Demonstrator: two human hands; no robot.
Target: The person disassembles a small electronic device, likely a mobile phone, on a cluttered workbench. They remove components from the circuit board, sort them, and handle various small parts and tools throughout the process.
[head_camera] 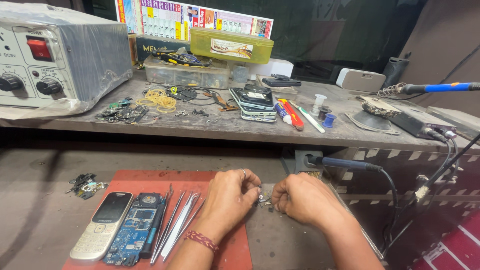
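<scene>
My left hand (pixel 231 192) and right hand (pixel 300 198) sit close together, knuckles up, fingers (pixel 252 186) curled inward and pinched toward each other. Both forearms come in from below, wrists slightly bent, the left wearing a braided band.

Red work mat (pixel 150 181), silver keypad phone (pixel 102 226), blue circuit board (pixel 134 229), yellow rubber bands (pixel 159 99), yellow-green plastic box (pixel 231 45), blue-handled soldering iron (pixel 440 87), red braided wristband (pixel 201 239).

Small dark metal parts (pixel 263 196), tiny, scattered loosely, on worn bench just beside red mat's right edge
</scene>
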